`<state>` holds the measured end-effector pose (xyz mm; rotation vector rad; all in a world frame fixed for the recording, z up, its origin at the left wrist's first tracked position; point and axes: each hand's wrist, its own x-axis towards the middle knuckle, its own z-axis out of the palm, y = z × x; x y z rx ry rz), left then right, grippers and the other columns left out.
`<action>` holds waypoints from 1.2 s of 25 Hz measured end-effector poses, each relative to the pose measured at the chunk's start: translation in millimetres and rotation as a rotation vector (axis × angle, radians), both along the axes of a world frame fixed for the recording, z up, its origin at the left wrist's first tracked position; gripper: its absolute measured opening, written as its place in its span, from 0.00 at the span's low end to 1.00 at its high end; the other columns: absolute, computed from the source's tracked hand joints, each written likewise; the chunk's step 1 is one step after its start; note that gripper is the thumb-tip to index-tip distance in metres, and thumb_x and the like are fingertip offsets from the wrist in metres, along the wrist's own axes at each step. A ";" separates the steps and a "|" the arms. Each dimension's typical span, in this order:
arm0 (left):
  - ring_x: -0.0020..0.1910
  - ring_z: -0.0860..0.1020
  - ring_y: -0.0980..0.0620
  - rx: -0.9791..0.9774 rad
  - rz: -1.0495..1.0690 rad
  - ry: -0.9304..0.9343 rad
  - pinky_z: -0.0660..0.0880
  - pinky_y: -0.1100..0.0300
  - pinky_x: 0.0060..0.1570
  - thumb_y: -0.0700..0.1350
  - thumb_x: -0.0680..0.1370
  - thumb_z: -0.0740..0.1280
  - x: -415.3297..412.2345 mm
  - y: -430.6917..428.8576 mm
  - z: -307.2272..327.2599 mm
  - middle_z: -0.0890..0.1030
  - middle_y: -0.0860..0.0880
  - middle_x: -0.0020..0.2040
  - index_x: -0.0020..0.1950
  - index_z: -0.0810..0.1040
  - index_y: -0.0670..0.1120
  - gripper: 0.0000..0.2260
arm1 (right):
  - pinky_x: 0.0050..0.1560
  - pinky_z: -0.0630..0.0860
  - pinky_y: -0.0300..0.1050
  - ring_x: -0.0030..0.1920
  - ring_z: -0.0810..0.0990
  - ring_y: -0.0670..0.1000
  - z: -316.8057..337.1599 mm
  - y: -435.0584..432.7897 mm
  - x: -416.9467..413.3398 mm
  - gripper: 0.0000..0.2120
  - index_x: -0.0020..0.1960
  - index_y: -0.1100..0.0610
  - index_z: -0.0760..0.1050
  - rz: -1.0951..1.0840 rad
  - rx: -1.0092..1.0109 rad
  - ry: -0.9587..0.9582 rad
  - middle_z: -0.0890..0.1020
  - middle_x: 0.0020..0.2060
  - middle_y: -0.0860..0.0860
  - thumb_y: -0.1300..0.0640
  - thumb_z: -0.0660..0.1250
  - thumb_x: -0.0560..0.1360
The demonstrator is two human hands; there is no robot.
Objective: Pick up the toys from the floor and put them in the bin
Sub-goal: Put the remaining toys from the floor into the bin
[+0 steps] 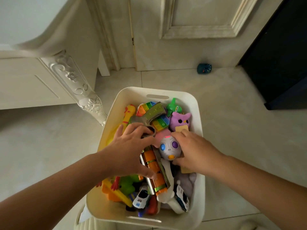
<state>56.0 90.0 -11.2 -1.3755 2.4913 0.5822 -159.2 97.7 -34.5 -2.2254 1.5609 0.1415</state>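
1. Head view: white bin (198,113) stood on the floor (232,130), heaped with toys; the lower layers were hidden.
2. Left hand (127,151): fingers curled around an orange-and-silver toy (154,171) lying in the bin; the toy's upper end was hidden under the palm.
3. Right hand (194,151): fingers and thumb grasped a grey ball toy (167,148) with blue and purple eyes, mid-bin; its right side was covered.
4. Purple owl plush (181,120) and yellow rubber chicken (127,115) lay at the far end.
5. Small blue toy (204,68) sat on the floor, well apart from the bin; too small to identify.
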 end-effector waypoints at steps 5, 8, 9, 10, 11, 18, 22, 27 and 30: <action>0.66 0.64 0.52 -0.217 0.123 0.304 0.64 0.46 0.68 0.70 0.69 0.54 -27.1 -50.6 9.9 0.73 0.57 0.62 0.59 0.75 0.61 0.25 | 0.45 0.72 0.31 0.44 0.75 0.41 12.9 -30.5 -32.3 0.25 0.67 0.51 0.72 -0.278 0.110 -0.608 0.75 0.50 0.47 0.65 0.69 0.72; 0.64 0.69 0.48 -0.316 0.047 0.419 0.70 0.48 0.62 0.58 0.74 0.60 -57.7 -92.6 9.8 0.76 0.52 0.61 0.62 0.77 0.54 0.19 | 0.45 0.71 0.26 0.44 0.76 0.38 6.7 -64.7 -57.8 0.16 0.54 0.50 0.78 -0.536 -0.310 -0.662 0.77 0.49 0.48 0.68 0.65 0.73; 0.65 0.68 0.48 -0.333 0.025 0.424 0.69 0.49 0.64 0.54 0.76 0.62 -69.3 -104.3 9.0 0.75 0.51 0.63 0.63 0.76 0.53 0.17 | 0.46 0.70 0.25 0.44 0.76 0.38 3.1 -78.9 -67.5 0.16 0.53 0.49 0.78 -0.602 -0.369 -0.659 0.77 0.50 0.48 0.68 0.64 0.73; 0.67 0.68 0.48 -0.340 0.010 0.430 0.67 0.51 0.66 0.51 0.77 0.64 -81.8 -116.4 7.9 0.74 0.50 0.65 0.64 0.75 0.53 0.16 | 0.47 0.70 0.27 0.45 0.75 0.40 -2.0 -93.7 -77.8 0.16 0.54 0.50 0.77 -0.668 -0.383 -0.646 0.76 0.52 0.48 0.67 0.62 0.74; 0.69 0.67 0.49 -0.336 0.002 0.431 0.65 0.52 0.67 0.49 0.77 0.65 -93.2 -126.1 8.1 0.72 0.51 0.67 0.66 0.74 0.53 0.16 | 0.49 0.71 0.30 0.46 0.75 0.42 -8.5 -106.6 -88.0 0.15 0.56 0.50 0.76 -0.725 -0.364 -0.613 0.74 0.54 0.48 0.66 0.61 0.75; 0.69 0.68 0.48 -0.037 0.028 0.191 0.64 0.54 0.68 0.54 0.80 0.61 -181.1 -230.3 -20.9 0.66 0.50 0.73 0.73 0.67 0.53 0.21 | 0.58 0.69 0.41 0.61 0.74 0.54 -72.7 -188.9 -153.6 0.27 0.76 0.51 0.60 -0.804 -0.045 -0.336 0.60 0.73 0.54 0.58 0.61 0.78; 0.72 0.65 0.45 0.160 0.068 -0.102 0.64 0.52 0.69 0.57 0.79 0.62 -210.6 -287.7 -68.1 0.61 0.48 0.76 0.77 0.57 0.53 0.29 | 0.71 0.60 0.46 0.76 0.57 0.56 -111.3 -239.1 -174.6 0.32 0.78 0.50 0.52 -0.810 0.073 -0.288 0.49 0.78 0.54 0.56 0.61 0.78; 0.76 0.59 0.42 0.332 -0.020 -0.404 0.60 0.48 0.71 0.58 0.79 0.63 -226.2 -321.5 -114.4 0.51 0.43 0.79 0.79 0.42 0.52 0.38 | 0.72 0.59 0.49 0.78 0.50 0.57 -148.5 -286.8 -178.3 0.35 0.79 0.46 0.46 -0.703 0.170 -0.301 0.41 0.79 0.50 0.56 0.61 0.78; 0.77 0.44 0.37 0.338 0.044 -0.443 0.54 0.38 0.73 0.66 0.68 0.70 -226.6 -337.9 -152.8 0.34 0.43 0.78 0.76 0.32 0.57 0.54 | 0.76 0.48 0.53 0.78 0.39 0.58 -167.5 -306.5 -179.8 0.39 0.79 0.45 0.41 -0.567 0.153 -0.101 0.37 0.78 0.49 0.54 0.62 0.77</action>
